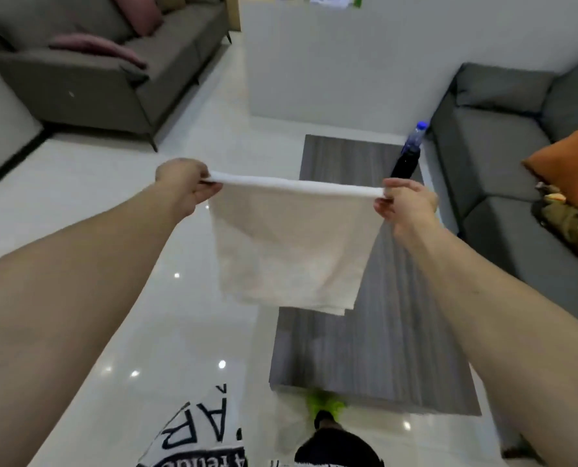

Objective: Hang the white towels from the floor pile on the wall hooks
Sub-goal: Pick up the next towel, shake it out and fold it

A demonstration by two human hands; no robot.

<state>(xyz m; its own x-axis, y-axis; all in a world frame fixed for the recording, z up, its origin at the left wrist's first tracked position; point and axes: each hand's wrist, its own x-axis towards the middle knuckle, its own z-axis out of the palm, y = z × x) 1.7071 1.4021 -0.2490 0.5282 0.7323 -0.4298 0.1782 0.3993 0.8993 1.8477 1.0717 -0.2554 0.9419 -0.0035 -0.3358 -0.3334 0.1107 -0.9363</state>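
Head view shows both hands pinching the top corners of a white towel (pixel 287 244): left hand (pixel 183 187) on one corner, right hand (pixel 407 203) on the other, hands well apart with the top edge stretched taut. It hangs in the air above the grey desk (pixel 382 348) and glossy floor (pixel 112 298). Soft, light and limp, it should handle best gripped along that top edge. No hooks or pile show.

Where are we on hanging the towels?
Nothing looks hung; no hooks or floor pile are in view. In hand: one white towel, stretched between the left hand and right hand above the grey table. Left: carrying it to a hook.
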